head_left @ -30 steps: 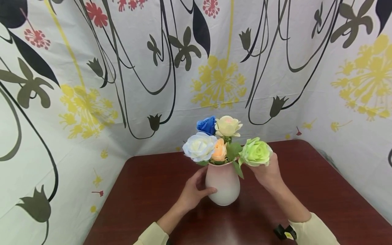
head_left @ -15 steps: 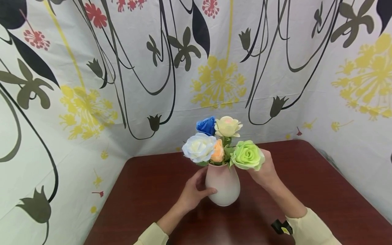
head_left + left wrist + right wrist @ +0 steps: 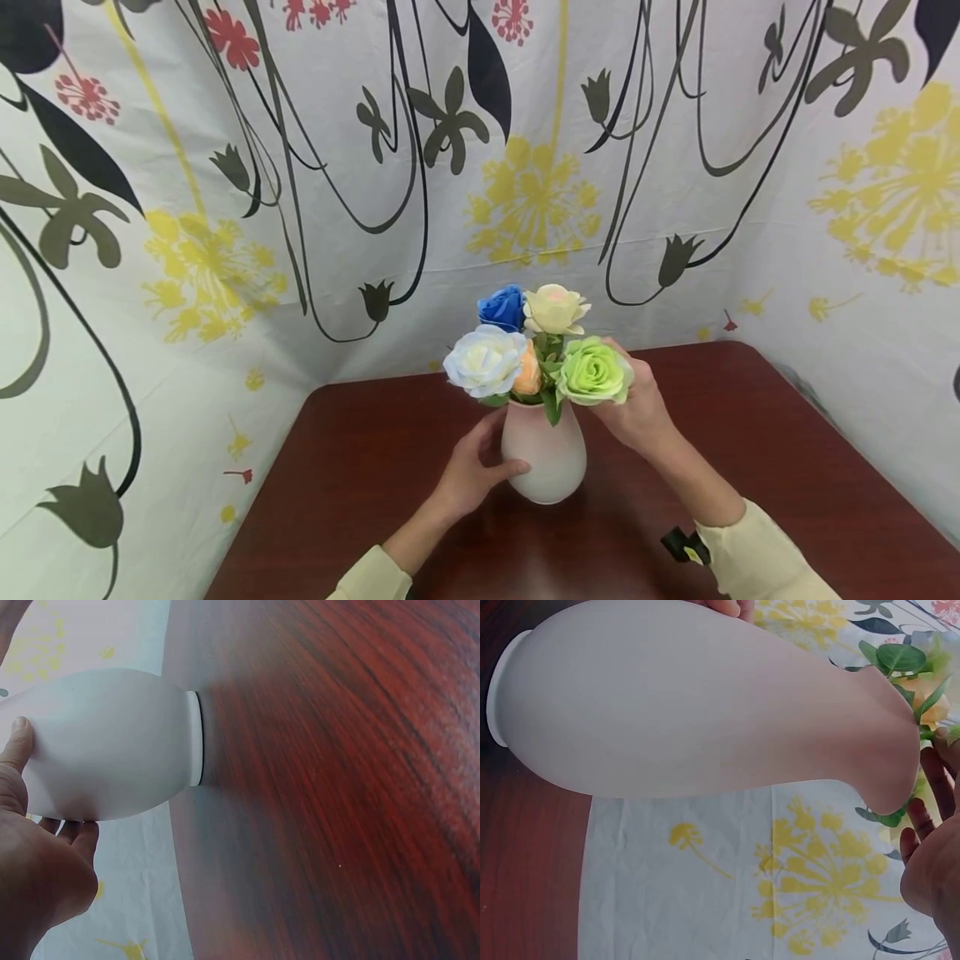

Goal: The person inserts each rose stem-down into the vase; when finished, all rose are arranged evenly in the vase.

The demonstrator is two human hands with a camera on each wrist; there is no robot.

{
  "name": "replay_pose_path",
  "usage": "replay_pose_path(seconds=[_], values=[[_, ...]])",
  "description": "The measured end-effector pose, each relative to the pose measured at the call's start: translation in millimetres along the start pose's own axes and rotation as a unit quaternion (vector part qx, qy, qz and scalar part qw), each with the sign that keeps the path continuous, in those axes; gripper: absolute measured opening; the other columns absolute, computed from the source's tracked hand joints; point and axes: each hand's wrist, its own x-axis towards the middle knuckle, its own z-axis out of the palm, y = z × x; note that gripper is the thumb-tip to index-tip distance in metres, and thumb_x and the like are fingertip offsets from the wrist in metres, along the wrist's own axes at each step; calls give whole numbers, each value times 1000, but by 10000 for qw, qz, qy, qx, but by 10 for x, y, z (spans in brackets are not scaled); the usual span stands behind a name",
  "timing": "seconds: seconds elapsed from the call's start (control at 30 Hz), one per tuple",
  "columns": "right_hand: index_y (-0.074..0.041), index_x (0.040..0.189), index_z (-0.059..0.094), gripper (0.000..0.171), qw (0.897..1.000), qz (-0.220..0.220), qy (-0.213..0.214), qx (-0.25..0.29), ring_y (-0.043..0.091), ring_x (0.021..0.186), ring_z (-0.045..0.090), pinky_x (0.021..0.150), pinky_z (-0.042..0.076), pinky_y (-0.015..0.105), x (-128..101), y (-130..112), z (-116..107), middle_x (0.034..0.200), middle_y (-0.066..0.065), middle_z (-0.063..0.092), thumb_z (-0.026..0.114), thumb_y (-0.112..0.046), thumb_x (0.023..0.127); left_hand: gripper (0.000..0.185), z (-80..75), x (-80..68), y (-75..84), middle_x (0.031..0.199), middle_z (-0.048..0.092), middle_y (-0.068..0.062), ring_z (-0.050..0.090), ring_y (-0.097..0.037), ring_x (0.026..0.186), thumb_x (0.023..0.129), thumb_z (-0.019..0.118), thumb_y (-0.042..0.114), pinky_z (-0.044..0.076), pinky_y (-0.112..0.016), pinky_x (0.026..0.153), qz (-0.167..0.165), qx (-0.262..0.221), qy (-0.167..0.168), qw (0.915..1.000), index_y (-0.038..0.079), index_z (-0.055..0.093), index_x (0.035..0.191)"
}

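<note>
The pale vase (image 3: 544, 454) stands upright near the middle of the dark red worktop (image 3: 787, 467), its long axis vertical; the left hand (image 3: 468, 475) is curled round its left flank, thumb across the front, a steadying grip; the right hand (image 3: 637, 408) is up at the mouth, its grip closed just under the green rose (image 3: 592, 372), whose head leans out to the right of the neck; so this bloom lies directly above that hand's fingers and right of the white rose (image 3: 486, 360), blue rose (image 3: 502, 307), cream rose (image 3: 555, 308) and small orange rose (image 3: 529, 377). The left wrist view alone shows the vase's foot ring flat on the wood; the right wrist view alone shows fingers (image 3: 930, 795) by the lip and leaves, though the stem itself is hidden there.
</note>
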Motion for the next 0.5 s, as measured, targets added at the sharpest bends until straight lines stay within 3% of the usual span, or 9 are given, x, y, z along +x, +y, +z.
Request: replay_pose_path(seconds=[0.2, 0.33, 0.5], values=[[5, 124, 70, 47, 9948, 915, 401, -202, 0, 106, 66, 90, 53, 13, -129, 1, 12, 112, -12, 72, 84, 13, 80, 82, 4, -6, -13, 157, 54, 7, 53, -17, 142, 90, 88, 32, 47, -45, 115, 64, 38, 0, 10000, 30, 46, 160], [3, 128, 70, 50, 9942, 928, 525, -170, 2, 107, 67, 89, 54, 14, -183, 44, -19, 116, -13, 72, 84, 13, 81, 82, -7, -12, 0, 157, 54, 6, 53, -18, 142, 90, 88, 33, 48, -45, 115, 66, 54, 5, 10000, 30, 46, 160], [-3, 137, 68, 60, 9944, 1016, 254, -142, 5, 112, 67, 89, 56, 16, -246, 103, -96, 128, -7, 71, 86, 11, 82, 78, -59, -30, 2, 155, 56, 7, 56, -17, 139, 90, 88, 31, 50, -48, 112, 108, 75, 30, 9999, 33, 49, 158]])
